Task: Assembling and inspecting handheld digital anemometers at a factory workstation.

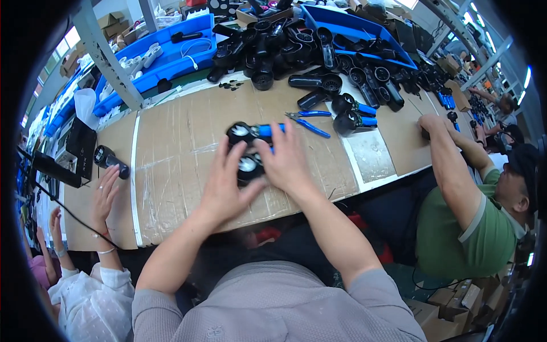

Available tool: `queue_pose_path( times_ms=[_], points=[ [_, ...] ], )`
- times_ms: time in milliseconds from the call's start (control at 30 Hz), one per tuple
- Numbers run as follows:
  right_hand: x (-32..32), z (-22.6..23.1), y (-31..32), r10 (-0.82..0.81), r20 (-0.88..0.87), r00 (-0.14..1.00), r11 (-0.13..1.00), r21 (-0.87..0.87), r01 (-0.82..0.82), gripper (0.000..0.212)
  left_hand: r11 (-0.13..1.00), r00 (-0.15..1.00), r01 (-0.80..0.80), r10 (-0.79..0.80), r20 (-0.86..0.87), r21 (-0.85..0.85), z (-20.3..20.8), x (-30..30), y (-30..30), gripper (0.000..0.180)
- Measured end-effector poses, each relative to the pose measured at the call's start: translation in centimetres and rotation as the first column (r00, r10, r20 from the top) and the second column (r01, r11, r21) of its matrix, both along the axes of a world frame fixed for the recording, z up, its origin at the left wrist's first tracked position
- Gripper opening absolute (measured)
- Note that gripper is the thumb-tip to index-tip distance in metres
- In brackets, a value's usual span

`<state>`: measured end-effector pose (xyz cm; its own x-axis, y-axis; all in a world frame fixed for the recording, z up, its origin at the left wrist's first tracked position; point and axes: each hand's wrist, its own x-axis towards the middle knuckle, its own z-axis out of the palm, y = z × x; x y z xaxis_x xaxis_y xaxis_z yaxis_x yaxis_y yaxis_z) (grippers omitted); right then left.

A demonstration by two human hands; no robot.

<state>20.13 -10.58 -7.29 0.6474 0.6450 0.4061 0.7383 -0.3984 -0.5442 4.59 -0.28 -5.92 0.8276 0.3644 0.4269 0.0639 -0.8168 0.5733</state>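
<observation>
Two black round-headed housings with blue cylindrical handle parts lie on the cardboard in front of me, the far housing (pixel 241 132) just beyond the near housing (pixel 248 165). Beside their heads is my left hand (pixel 225 181), its fingers and thumb spread around the near one's edge. Across the blue parts reaches my right hand (pixel 286 159), fingers stretched out and slightly blurred; it covers most of the near housing's blue part. Blue-handled cutters (pixel 310 122) lie beyond my right hand, jaws pointing left. Two similar housings (pixel 350 122) rest side by side farther right.
A heap of black housings (pixel 273 48) fills the far side, between a left blue tray (pixel 196 28) and a right blue tray (pixel 364 25). A metal post (pixel 105 54) stands at far left. Co-workers' hands are at both sides; a dark housing (pixel 111 161) lies by the left one.
</observation>
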Motion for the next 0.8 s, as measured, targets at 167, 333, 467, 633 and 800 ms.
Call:
queue_pose_path(
  times_ms=[167, 333, 467, 633, 800],
  points=[
    [1.7, -0.9, 5.5, 0.079, -0.007, 0.997, 0.997, 0.000, -0.079, 0.064, 0.994, 0.989, -0.112, 0.113, 0.095, -0.008, -2.3, 1.6, 6.2, 0.071],
    [7.2, 3.2, 2.2, -0.151, 0.216, 0.965, 0.988, 0.049, 0.144, 0.042, 0.985, 0.980, -0.168, 0.170, 0.101, -0.026, -1.2, 1.2, 6.4, 0.062],
    [10.8, 4.5, 0.6, -0.264, 0.262, 0.928, 0.926, -0.199, 0.320, 0.045, 0.979, 0.975, -0.203, 0.200, 0.101, 0.021, -0.5, 0.8, 5.8, 0.058],
    [14.6, 4.4, 2.4, -0.256, 0.354, 0.900, 0.852, -0.357, 0.383, 0.053, 0.978, 0.975, -0.209, 0.208, 0.072, -0.004, 0.4, 1.0, 5.9, 0.054],
    [15.8, 8.3, 3.4, -0.109, -0.668, 0.737, 0.937, 0.178, 0.301, 0.053, 0.977, 0.978, -0.191, 0.198, 0.070, -0.099, 0.4, 0.7, 5.6, 0.053]
  ],
)
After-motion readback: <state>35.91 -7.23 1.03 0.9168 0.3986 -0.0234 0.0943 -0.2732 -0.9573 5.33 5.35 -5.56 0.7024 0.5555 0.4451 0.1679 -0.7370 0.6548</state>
